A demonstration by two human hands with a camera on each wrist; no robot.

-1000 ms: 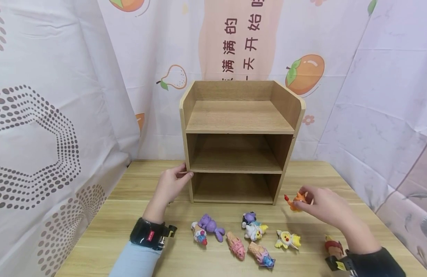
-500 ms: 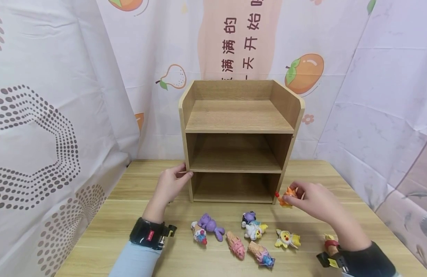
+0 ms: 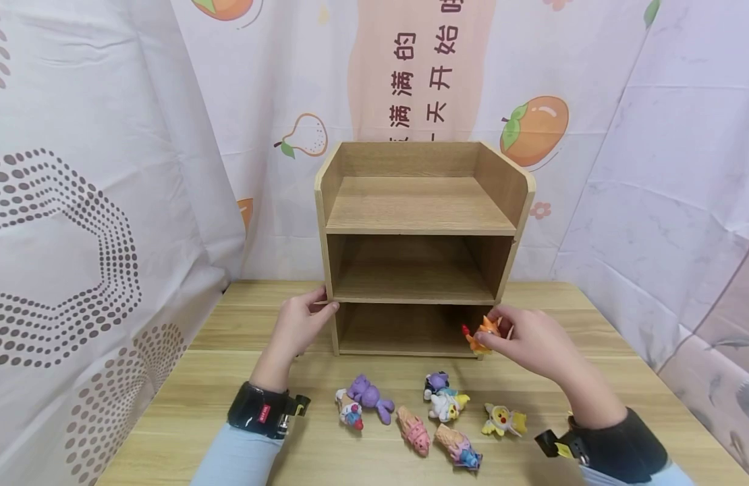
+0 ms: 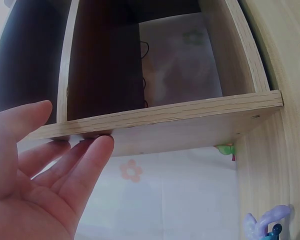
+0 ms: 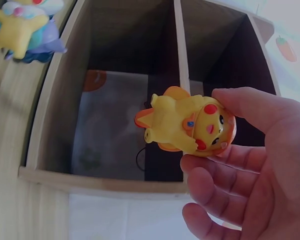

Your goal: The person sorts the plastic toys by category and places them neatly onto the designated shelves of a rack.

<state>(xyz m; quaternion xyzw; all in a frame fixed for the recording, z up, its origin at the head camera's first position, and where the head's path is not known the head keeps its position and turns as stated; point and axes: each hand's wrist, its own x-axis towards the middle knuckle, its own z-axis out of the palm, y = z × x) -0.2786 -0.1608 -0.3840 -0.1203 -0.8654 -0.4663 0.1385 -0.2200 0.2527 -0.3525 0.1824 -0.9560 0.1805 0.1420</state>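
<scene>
My right hand (image 3: 535, 337) pinches a small yellow toy figure (image 5: 177, 122) in an orange hooded costume between thumb and fingers. In the head view the figure overlaps the right front end of the bottom compartment, its red-tipped tail pointing left. In the right wrist view its red-cheeked face is towards the palm, with the wooden shelf (image 5: 105, 185) behind. My left hand (image 3: 297, 327) is at the shelf's left side; in the left wrist view its fairly straight fingers (image 4: 92, 165) touch the outer side panel (image 4: 175, 112), with the thumb near the front edge.
On the table before the shelf lie several toy figures: a purple one (image 3: 365, 391), ice-cream-cone ones including a pink one (image 3: 415, 432), a white-and-yellow one (image 3: 446, 406) and a yellow winged one (image 3: 504, 420). A printed curtain (image 3: 277, 74) hangs behind the shelf.
My right hand has moved left and slightly up with the toy figure, from right of the shelf to the bottom compartment's front. The left hand stays at the side panel.
</scene>
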